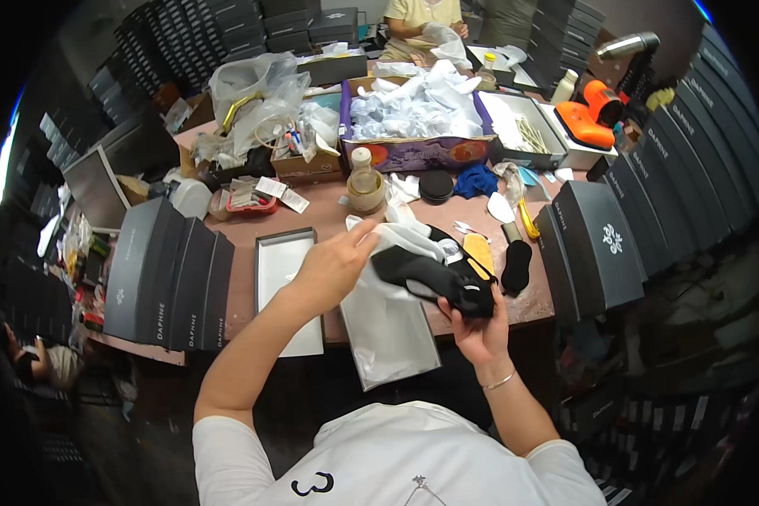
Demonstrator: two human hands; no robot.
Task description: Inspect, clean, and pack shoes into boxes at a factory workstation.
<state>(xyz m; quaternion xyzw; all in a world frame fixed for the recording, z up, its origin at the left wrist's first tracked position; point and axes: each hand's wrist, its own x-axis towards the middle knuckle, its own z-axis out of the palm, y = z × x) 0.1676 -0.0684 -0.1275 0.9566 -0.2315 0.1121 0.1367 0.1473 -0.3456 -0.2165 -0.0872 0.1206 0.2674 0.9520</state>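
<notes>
My right hand (482,331) is closed around the toe or heel end of a black shoe (426,271), with the thumb along its side. White tissue paper (409,238) lies against the shoe's left part. A corner of that paper is pinched in my left hand (333,266). Below the shoe, a grey-white shoebox tray (392,333) juts over the table's near edge. To its left lies another shallow shoebox part (288,244) with a dark rim, partly covered by my left forearm. A yellow insole-shaped piece (478,253) shows just beyond the shoe.
Dark shoeboxes stand left (148,270) and right (594,244). A purple carton (417,152) of crumpled white paper sits behind a bottle (365,181). A black brush-like item (516,266), blue cloth (476,180) and orange device (586,126) lie rightward. Another person (426,25) sits opposite.
</notes>
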